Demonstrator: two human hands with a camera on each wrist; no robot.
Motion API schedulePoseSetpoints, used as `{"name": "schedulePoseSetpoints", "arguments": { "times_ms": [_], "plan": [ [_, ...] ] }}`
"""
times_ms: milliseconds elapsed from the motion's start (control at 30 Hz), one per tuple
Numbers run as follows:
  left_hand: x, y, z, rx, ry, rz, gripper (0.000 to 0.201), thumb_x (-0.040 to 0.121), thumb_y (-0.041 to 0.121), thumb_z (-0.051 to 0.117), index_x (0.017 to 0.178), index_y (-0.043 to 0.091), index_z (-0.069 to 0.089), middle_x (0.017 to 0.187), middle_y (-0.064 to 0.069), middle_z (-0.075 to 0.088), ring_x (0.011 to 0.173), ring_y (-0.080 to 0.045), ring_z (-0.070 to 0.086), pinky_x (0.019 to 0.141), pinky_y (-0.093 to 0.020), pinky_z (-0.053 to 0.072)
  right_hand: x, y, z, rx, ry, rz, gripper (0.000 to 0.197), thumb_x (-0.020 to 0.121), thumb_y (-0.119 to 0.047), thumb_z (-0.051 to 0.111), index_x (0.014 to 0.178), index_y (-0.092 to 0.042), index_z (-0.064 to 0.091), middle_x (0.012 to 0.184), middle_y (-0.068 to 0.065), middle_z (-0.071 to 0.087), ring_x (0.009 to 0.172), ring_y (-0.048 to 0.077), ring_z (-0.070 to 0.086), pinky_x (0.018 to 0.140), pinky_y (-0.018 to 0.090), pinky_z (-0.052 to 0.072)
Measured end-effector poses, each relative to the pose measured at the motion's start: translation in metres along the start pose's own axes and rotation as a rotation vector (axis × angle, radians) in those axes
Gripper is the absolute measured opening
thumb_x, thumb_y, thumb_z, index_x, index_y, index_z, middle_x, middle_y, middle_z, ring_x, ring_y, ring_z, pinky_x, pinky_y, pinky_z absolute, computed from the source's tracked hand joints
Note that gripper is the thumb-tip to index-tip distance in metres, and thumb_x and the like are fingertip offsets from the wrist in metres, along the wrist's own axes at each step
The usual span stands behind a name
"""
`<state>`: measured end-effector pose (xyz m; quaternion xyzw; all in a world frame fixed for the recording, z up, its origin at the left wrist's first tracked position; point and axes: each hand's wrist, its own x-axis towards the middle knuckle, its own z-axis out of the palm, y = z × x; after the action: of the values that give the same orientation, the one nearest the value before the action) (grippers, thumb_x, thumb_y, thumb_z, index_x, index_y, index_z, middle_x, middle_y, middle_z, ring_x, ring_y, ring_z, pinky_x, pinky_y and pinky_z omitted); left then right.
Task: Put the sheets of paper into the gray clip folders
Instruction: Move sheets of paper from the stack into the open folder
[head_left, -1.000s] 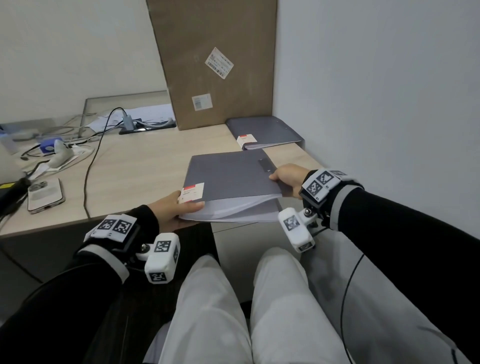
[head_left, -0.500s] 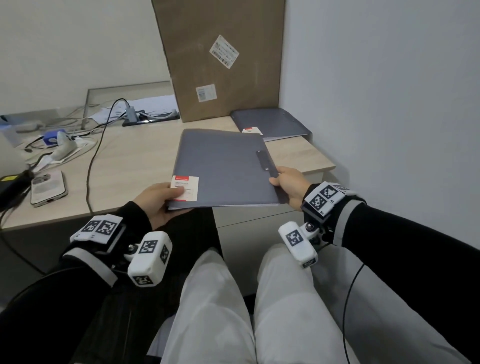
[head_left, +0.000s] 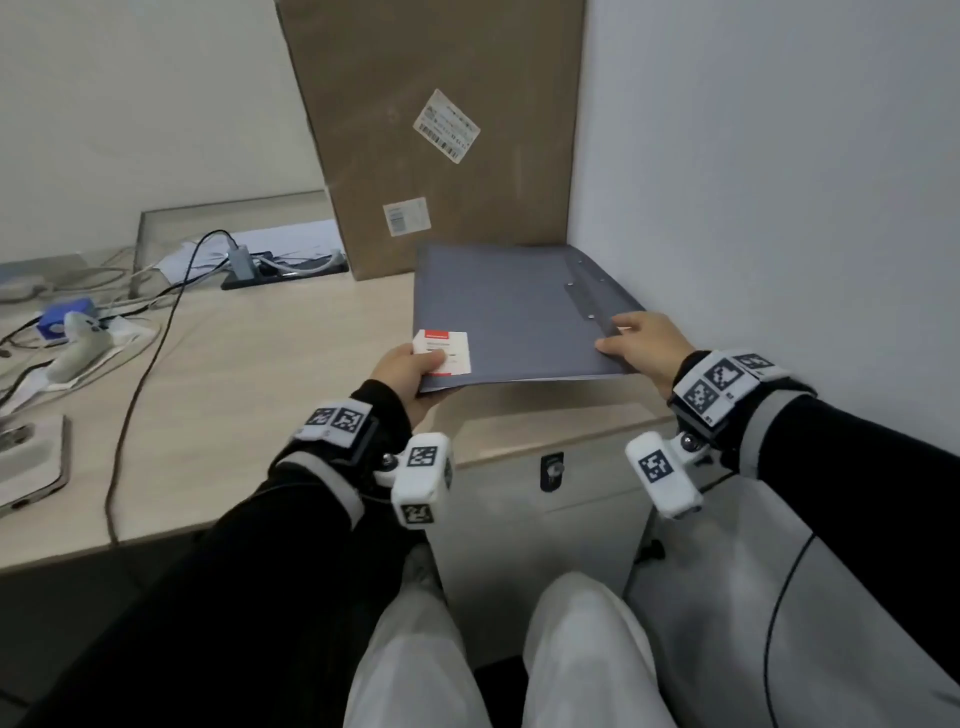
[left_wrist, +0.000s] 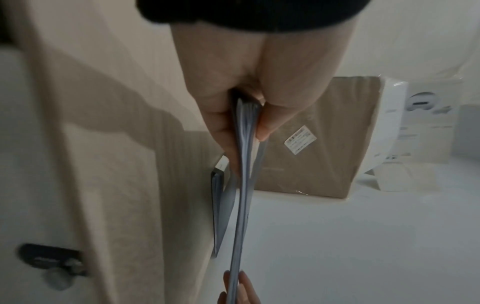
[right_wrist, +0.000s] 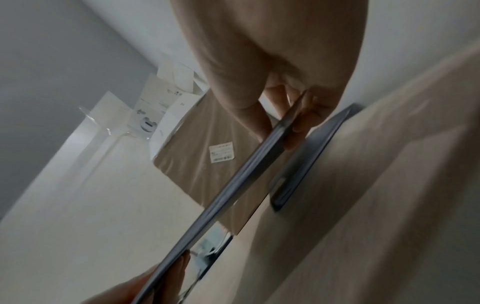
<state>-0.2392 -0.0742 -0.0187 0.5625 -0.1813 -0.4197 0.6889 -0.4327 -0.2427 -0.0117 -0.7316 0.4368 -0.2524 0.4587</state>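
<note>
A: So, where does it stand?

B: The gray folder is closed and held in the air by both near corners, above the far right corner of the table, in front of the cardboard box. The left hand pinches the corner with the red and white label, thumb on top and fingers underneath. The right hand pinches the other corner the same way, close to the metal clip strip.

A: And the paper?

B: A thin white edge of sheets peeks out along the near side, so some paper seems to be inside. The left wrist view shows the layers bunched between thumb and fingers.

A: Is there another folder?

B: Yes, a second gray folder lies flat on the table beneath the held one. You only see it from the wrist views.

A: What could go wrong from here?

B: My guess is the held one is meant to go down onto that second folder. The grip is only at two corners, so the far end can sag and catch the lower folder's edge, shoving it toward the wall. If the clip isn't really biting the sheets, a tilt away from the spine could let them slide out. Whether it is biting, I can't tell.

A: Anything else?

B: The box is just behind. Pushing too far back would bump it.
</note>
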Motion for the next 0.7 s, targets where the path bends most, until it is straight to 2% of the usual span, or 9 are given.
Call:
{"name": "schedulePoseSetpoints", "arguments": {
  "times_ms": [100,233,300,367,433,500,567,633,700],
  "plan": [
    [0.05,0.001,0.028,-0.005,0.009,-0.042,0.022,0.096,-0.001,0.038,0.085,0.011,0.053,0.086,-0.006,0.059,0.075,-0.017,0.057,0.047,-0.02,0.056,0.039,-0.011,-0.014,-0.184,0.07,0.018,0.04,0.083,-0.011,0.064,0.117,0.009,0.059,0.123,0.017,0.063,0.115,0.034,0.058,0.105,0.043,0.042],
    [0.109,0.003,0.052,0.011,0.031,-0.052,0.02,0.095,0.0,0.041,0.082,0.01,0.052,0.083,-0.008,0.059,0.071,-0.018,0.058,0.044,-0.022,0.055,0.082,-0.01,-0.016,-0.409,0.002,0.042,0.045,0.088,-0.022,0.059,0.131,-0.01,0.056,0.139,0.01,0.054,0.127,0.029,0.051,0.108,0.032,0.038],
    [0.133,0.002,0.06,0.051,0.056,-0.061,0.015,0.094,0.003,0.046,0.083,0.008,0.053,0.085,-0.013,0.06,0.07,-0.021,0.059,0.051,-0.029,0.056,0.098,-0.006,-0.01,-0.553,-0.089,0.041,0.053,0.09,-0.035,0.056,0.138,-0.014,0.048,0.15,0.009,0.04,0.138,0.026,0.04,0.113,0.031,0.03],
    [0.15,0.001,0.068,0.121,0.057,-0.092,0.01,0.093,0.009,0.05,0.094,0.001,0.057,0.083,-0.013,0.06,0.069,-0.022,0.058,0.066,-0.038,0.054,0.111,-0.006,0.0,-0.639,-0.214,0.005,0.061,0.092,-0.043,0.051,0.146,-0.018,0.036,0.159,0.006,0.022,0.147,0.02,0.022,0.117,0.03,0.018],
    [0.167,0.003,0.069,0.313,0.079,-0.113,0.032,0.091,0.019,0.056,0.114,-0.004,0.056,0.081,-0.011,0.059,0.071,-0.022,0.057,0.076,-0.041,0.053,0.121,-0.009,0.013,-0.678,-0.31,-0.025,0.062,0.095,-0.042,0.046,0.149,-0.018,0.029,0.16,0.004,0.017,0.148,0.018,0.016,0.118,0.028,0.013],
    [0.176,0.009,0.062,0.676,0.07,-0.062,0.045,0.088,0.03,0.061,0.119,-0.002,0.057,0.094,-0.011,0.062,0.081,-0.023,0.058,0.079,-0.037,0.052,0.132,-0.011,0.025,-0.714,-0.325,-0.033,0.059,0.098,-0.039,0.04,0.15,-0.015,0.026,0.159,0.004,0.021,0.148,0.019,0.02,0.117,0.028,0.016],
    [0.18,0.01,0.052,0.934,-0.048,0.0,0.048,0.083,0.033,0.066,0.12,0.004,0.058,0.112,-0.008,0.064,0.097,-0.023,0.06,0.088,-0.03,0.048,0.141,-0.01,0.034,-0.756,-0.327,-0.019,0.059,0.099,-0.039,0.036,0.15,-0.012,0.024,0.159,0.006,0.022,0.147,0.021,0.022,0.117,0.029,0.018],
    [0.181,0.009,0.042,0.972,-0.192,0.002,0.059,0.076,0.027,0.074,0.125,0.004,0.052,0.124,-0.008,0.062,0.109,-0.022,0.059,0.098,-0.032,0.045,0.148,-0.007,0.04,-0.793,-0.349,0.016,0.06,0.099,-0.04,0.033,0.15,-0.01,0.022,0.159,0.009,0.02,0.147,0.022,0.02,0.117,0.032,0.018],
    [0.182,0.008,0.037,1.027,-0.256,-0.011,0.088,0.063,0.035,0.082,0.133,0.005,0.038,0.129,-0.003,0.055,0.115,-0.019,0.052,0.101,-0.03,0.041,0.153,-0.003,0.042,-0.825,-0.35,0.046,0.062,0.099,-0.042,0.033,0.151,-0.011,0.02,0.16,0.011,0.015,0.148,0.024,0.017,0.118,0.034,0.018]
  ]
}}
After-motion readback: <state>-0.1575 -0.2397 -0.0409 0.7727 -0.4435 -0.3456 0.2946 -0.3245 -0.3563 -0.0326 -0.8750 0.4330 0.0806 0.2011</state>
